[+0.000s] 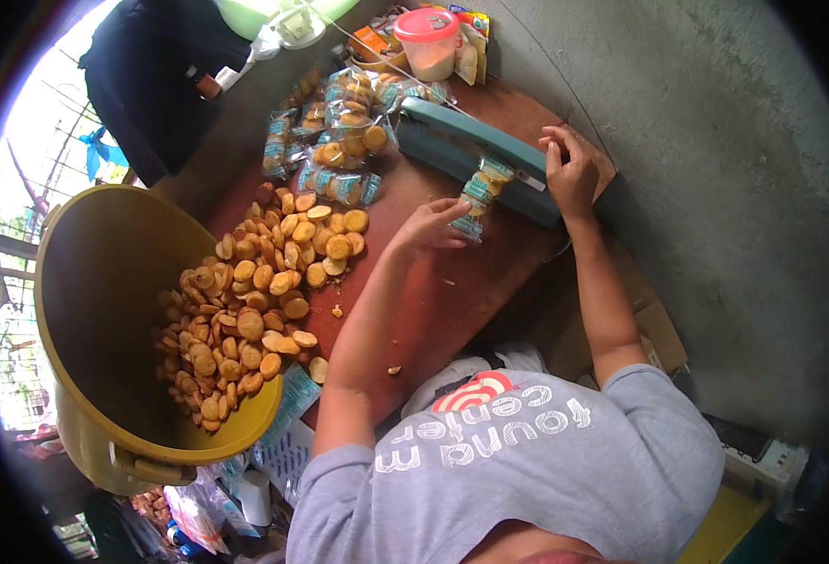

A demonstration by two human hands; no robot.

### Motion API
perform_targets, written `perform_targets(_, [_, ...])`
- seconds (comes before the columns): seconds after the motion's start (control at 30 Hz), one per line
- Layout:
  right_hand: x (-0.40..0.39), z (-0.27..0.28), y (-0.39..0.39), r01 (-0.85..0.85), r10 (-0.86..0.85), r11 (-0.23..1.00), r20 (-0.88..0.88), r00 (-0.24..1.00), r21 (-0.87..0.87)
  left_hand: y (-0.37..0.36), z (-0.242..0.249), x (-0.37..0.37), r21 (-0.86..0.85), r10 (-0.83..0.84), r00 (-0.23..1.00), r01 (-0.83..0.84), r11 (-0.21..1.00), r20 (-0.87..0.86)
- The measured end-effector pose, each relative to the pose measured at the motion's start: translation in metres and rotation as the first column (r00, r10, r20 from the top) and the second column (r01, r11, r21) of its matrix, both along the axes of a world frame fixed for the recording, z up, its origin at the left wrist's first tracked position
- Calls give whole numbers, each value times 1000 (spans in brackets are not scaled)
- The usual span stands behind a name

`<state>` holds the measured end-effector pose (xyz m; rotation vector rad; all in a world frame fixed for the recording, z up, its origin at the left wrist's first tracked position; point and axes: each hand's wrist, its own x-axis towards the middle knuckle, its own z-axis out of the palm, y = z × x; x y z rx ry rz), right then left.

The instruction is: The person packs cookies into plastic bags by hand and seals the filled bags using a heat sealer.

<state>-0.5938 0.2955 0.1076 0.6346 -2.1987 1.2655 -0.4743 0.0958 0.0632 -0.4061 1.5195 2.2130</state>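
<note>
My left hand [433, 227] has its fingers closed on a small clear packet of biscuits [476, 198] with blue-green print. The packet's far end lies at the jaw of a blue-green bag sealer [480, 141], under its long arm. My right hand [572, 177] is at the near right end of the sealer's arm, fingers bent and touching it. Part of that grip is hidden. Left of my left arm, a heap of loose round biscuits [250, 310] spills from a tipped yellow bucket [104, 273] onto the red table [377, 320].
Several filled biscuit packets [344, 141] are piled beyond the loose biscuits. A clear tub with a pink lid [426, 26] stands behind the sealer, near small coloured packs. A grey wall [715, 169] rises on the right. Dark cloth [156, 85] hangs at the back left.
</note>
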Motion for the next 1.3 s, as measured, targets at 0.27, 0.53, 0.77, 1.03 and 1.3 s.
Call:
perform_targets(0.27, [27, 63, -8, 18, 17, 997, -435, 900, 75, 8, -10, 13, -60, 163, 974, -174, 983, -157])
perform_targets(0.53, [106, 37, -84, -743, 682, 666, 459, 569, -68, -32, 6, 110, 25, 301, 876, -316, 949, -378])
perform_targets(0.77, [131, 1, -155, -953, 809, 257, 574, 124, -157, -43, 27, 256, -421, 461, 839, -543, 726, -288])
perform_targets(1.03, [82, 52, -207, -614, 775, 619, 255, 579, -489, -33, 14, 407, -484, 744, 640, -721, 496, -192])
perform_targets(1.3, [156, -12, -223, -868, 854, 357, 497, 154, -345, -72, -50, 485, -881, 810, 349, -205, -426, -472])
